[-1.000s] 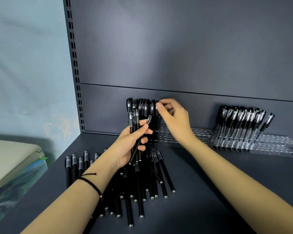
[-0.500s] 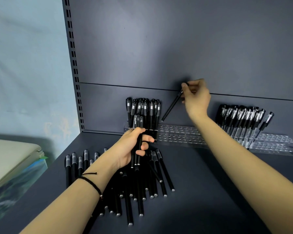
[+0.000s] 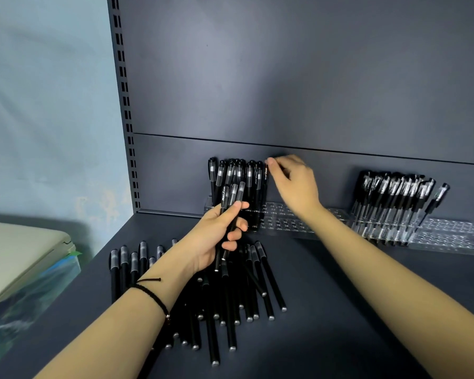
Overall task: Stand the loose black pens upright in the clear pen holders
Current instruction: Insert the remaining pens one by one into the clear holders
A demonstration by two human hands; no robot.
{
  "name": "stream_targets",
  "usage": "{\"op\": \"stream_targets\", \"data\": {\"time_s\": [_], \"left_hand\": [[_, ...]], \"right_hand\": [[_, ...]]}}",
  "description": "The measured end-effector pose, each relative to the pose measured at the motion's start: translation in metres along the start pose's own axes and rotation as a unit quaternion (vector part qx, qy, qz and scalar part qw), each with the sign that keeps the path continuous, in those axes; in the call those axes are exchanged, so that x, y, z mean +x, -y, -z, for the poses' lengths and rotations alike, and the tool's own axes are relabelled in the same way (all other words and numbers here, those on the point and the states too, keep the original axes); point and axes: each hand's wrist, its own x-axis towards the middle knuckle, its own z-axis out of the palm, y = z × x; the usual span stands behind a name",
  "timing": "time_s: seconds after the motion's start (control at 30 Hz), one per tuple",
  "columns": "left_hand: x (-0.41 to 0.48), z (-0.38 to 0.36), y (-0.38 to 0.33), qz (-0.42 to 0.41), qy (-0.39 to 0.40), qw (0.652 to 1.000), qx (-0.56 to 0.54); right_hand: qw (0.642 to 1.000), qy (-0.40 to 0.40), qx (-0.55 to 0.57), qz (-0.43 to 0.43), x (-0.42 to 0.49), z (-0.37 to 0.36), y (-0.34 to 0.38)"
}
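A person's two hands sort black pens on a dark grey shelf (image 3: 340, 310) backed by a matching grey back panel (image 3: 285, 77), with a slotted upright (image 3: 123, 91) at its left edge and a pale blue wall (image 3: 47, 105) beyond. The left hand (image 3: 216, 236), a black cord bracelet (image 3: 151, 295) on its wrist, is curled round a small bundle of pens (image 3: 231, 198) held upright over the loose pens (image 3: 230, 310), which lie in a heap on the shelf in front. The right hand (image 3: 293, 184) reaches to the back, fingers curled, its fingertips pinching the cap of the endmost pen (image 3: 264, 181) of a standing cluster (image 3: 236, 173) at the left end of the clear pen holders (image 3: 285, 222), which run along the foot of the back panel. A second cluster (image 3: 394, 198) leans in the holders well to the right. White print runs along several barrels but is too blurred to read. A cream-coloured case (image 3: 17, 255) sits at far left, below the shelf.
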Motion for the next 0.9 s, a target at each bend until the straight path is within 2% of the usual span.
{"op": "stream_targets", "data": {"time_s": [0.1,0.13,0.27,0.4,0.57,0.67,0.77,0.83,0.9], "left_hand": [[0.001,-0.003,-0.004,0.008,-0.002,0.999,-0.034],[0.001,-0.003,-0.005,0.007,0.0,0.999,-0.046],[-0.001,-0.002,-0.003,-0.03,0.011,0.999,-0.037],[-0.003,0.0,-0.003,-0.047,-0.006,0.999,-0.017],[-0.003,-0.001,-0.002,-0.03,-0.012,0.999,-0.001],[-0.003,-0.002,-0.003,-0.002,-0.022,1.0,-0.014],[-0.002,-0.003,-0.005,0.054,-0.047,0.997,-0.011],[-0.001,-0.002,-0.005,0.078,-0.041,0.996,-0.03],[-0.002,-0.002,-0.006,0.088,-0.016,0.995,-0.036]], "right_hand": [[0.998,-0.047,0.038,0.005,-0.01,0.002,0.018],[0.998,-0.034,0.057,0.008,-0.014,0.002,0.025],[0.989,0.105,0.096,-0.041,-0.027,-0.003,0.045],[0.958,0.12,0.224,-0.135,-0.029,-0.005,0.049],[0.936,0.133,0.274,-0.173,-0.032,-0.001,0.048],[0.928,0.077,0.317,-0.178,-0.023,0.008,0.047],[0.92,-0.06,0.343,-0.178,-0.002,0.024,0.041],[0.937,-0.124,0.295,-0.141,0.01,0.033,0.034],[0.958,-0.14,0.228,-0.106,0.016,0.035,0.027]]}}
